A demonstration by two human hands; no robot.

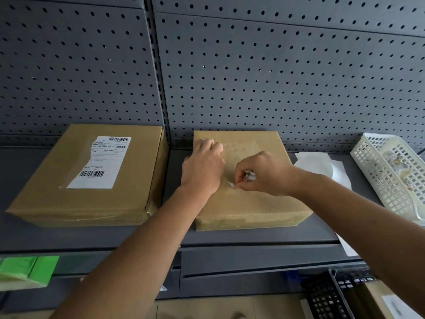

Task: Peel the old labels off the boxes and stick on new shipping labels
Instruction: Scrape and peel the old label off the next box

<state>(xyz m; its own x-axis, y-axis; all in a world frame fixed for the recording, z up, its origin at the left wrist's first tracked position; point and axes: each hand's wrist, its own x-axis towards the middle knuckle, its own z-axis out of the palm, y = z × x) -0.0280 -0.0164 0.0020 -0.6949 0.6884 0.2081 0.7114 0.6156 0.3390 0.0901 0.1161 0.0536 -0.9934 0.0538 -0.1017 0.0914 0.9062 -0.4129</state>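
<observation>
Head view: right hand [264, 177] pinches a small white label scrap [231, 185] on the right brown cardboard box [253, 203]; left hand [202, 169] rests there, fingertips hidden, grip unclear.

2 cardboard boxes are sitting side by side on a grey shelf [253, 236]. The left box [69, 192] is carrying a torn white label [101, 162]. The left hand [202, 169] is pressing on the right box [253, 203] with curled fingers. The right hand [264, 176] is pinching a white label scrap [231, 185] on that box's top and holding crumpled bits [249, 175] in its palm. A white basket [379, 171] is lying at the right.
</observation>
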